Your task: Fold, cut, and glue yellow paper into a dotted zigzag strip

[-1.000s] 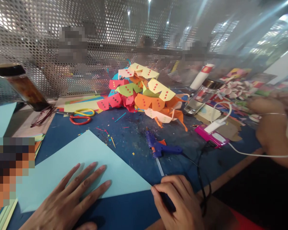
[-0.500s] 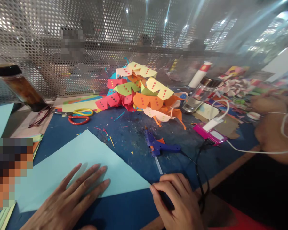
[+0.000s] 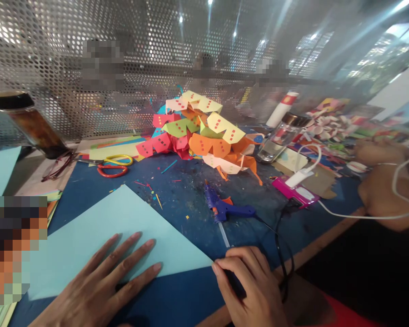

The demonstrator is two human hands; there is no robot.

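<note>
A sheet of light blue paper (image 3: 122,218) lies on the dark blue table, its outline a triangle with one corner pointing away from me. My left hand (image 3: 105,281) rests flat on it near the front edge, fingers spread. At the paper's right corner, my right hand (image 3: 248,281) pinches the tip between thumb and forefinger. Just beyond that hand lies a blue glue gun (image 3: 221,204) with a clear glue stick poking out of its back end.
Behind stands a pile of folded paper glasses (image 3: 197,131). Scissors (image 3: 112,165) and a dark drink bottle (image 3: 34,122) are at left. A clear bottle (image 3: 282,138) and a pink power strip (image 3: 295,193) with cables lie right. Another person's arm (image 3: 385,195) rests at far right.
My left hand has slid slightly to the right across the paper, its fingers spreading wider. The right hand keeps its pinch on the corner.
</note>
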